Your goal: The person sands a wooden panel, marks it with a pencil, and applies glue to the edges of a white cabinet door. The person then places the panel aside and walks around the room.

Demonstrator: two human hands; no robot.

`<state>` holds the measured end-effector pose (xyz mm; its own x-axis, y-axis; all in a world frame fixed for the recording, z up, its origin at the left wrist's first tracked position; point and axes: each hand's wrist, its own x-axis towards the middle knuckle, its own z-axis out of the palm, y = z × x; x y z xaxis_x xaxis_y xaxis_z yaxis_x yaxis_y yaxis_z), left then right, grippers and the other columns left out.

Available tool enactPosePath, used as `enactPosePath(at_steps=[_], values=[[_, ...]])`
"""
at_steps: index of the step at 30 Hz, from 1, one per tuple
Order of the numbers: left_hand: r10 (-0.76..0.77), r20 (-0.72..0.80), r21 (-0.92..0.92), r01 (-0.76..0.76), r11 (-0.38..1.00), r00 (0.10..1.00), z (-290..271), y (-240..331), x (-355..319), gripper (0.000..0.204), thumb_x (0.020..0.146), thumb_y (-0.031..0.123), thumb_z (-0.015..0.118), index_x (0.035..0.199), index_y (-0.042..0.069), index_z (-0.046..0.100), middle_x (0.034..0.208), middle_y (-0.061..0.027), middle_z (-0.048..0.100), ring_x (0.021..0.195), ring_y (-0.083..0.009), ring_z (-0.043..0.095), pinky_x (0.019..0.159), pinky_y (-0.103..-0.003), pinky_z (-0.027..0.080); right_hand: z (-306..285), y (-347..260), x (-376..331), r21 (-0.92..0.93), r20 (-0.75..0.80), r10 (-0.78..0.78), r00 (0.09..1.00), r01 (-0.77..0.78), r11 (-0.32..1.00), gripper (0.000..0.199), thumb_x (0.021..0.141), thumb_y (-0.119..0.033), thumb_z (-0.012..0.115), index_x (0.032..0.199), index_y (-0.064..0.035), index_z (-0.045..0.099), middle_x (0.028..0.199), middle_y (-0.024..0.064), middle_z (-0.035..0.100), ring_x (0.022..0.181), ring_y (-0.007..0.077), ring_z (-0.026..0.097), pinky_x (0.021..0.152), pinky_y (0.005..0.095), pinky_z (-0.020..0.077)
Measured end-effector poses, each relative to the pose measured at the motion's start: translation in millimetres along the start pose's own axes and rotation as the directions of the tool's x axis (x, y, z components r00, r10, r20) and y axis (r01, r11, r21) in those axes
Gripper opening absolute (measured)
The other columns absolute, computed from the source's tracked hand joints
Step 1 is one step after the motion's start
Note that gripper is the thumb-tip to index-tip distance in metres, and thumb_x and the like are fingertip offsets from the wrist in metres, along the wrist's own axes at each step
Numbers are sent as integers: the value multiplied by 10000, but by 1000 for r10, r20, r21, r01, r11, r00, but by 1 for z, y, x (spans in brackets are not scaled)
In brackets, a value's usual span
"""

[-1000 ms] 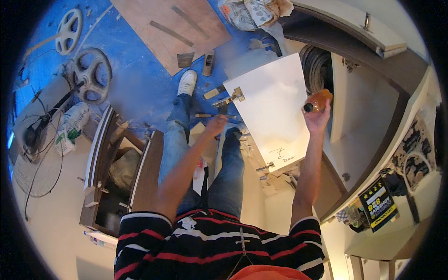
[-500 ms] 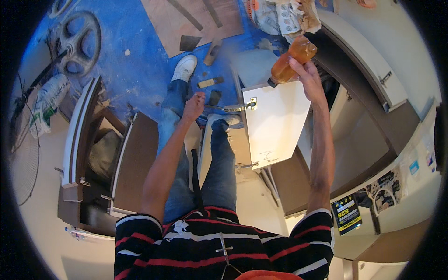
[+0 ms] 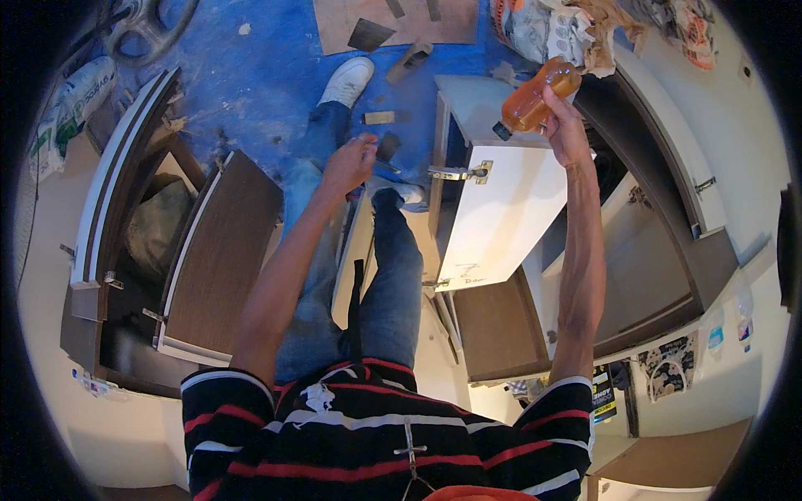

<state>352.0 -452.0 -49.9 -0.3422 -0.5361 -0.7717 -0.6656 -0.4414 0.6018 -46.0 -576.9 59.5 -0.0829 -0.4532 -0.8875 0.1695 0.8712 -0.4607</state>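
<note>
My right hand (image 3: 565,125) is wrapped round a clear plastic bottle (image 3: 530,100) of amber liquid. The bottle is tilted, its black cap pointing down and left, above a white cabinet door (image 3: 505,219). Two metal hinges stick out from the door; the upper hinge (image 3: 461,174) is nearer my left hand. My left hand (image 3: 351,164) hangs over my legs with its fingers curled closed. A thin dark strip shows beside those fingers, but I cannot make out what they hold.
Open brown and white cabinets stand left (image 3: 221,259) and right (image 3: 647,250). A blue-covered floor (image 3: 259,92) bears a wooden board (image 3: 459,25), a wood block (image 3: 409,63) and a small yellowish piece (image 3: 378,118). Crumpled bags (image 3: 568,33) lie at the far right.
The view has shifted, so the floor board sits higher and more of the right-hand cabinets shows. The bottle stays in my right hand, tilted. My left hand appears slightly higher in the picture.
</note>
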Motion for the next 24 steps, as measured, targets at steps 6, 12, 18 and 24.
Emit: enactPosePath(at_steps=[6, 12, 18, 24], values=[[109, -29, 268, -97, 959, 994, -59, -7, -69, 289, 972, 222, 535, 1198, 62, 621, 1101, -204, 679, 1019, -402, 649, 894, -501, 506, 10, 13, 4, -159, 3, -21, 1000, 21, 987, 564, 934, -482, 680, 1325, -93, 562, 1224, 73, 633, 1096, 200, 634, 935, 416, 511], [-65, 81, 407, 26, 913, 995, -71, -6, -89, 267, 972, 231, 537, 1161, 65, 626, 1082, -207, 679, 1002, -407, 652, 905, -507, 502, 28, 11, 6, -355, 52, -50, 997, 65, 932, 620, 901, -503, 718, 1328, -79, 571, 1217, 84, 632, 1111, 203, 623, 962, 407, 501], [-11, 46, 449, -11, 894, 999, -63, -6, -80, 248, 945, 220, 565, 1134, 69, 625, 1032, -211, 688, 961, -404, 665, 868, -515, 519, 39, 6, 13, -511, 204, -58, 977, 157, 845, 604, 902, -487, 723, 1308, -58, 596, 1220, 106, 649, 1126, 213, 615, 1008, 370, 473], [-13, 45, 435, -8, 900, 999, -68, -2, -78, 236, 933, 208, 578, 1103, 51, 624, 1042, -215, 684, 960, -409, 661, 872, -517, 514, 47, 7, 20, -562, 207, -82, 975, 187, 805, 602, 899, -479, 729, 1300, -47, 611, 1211, 107, 668, 1114, 224, 626, 1011, 371, 473]])
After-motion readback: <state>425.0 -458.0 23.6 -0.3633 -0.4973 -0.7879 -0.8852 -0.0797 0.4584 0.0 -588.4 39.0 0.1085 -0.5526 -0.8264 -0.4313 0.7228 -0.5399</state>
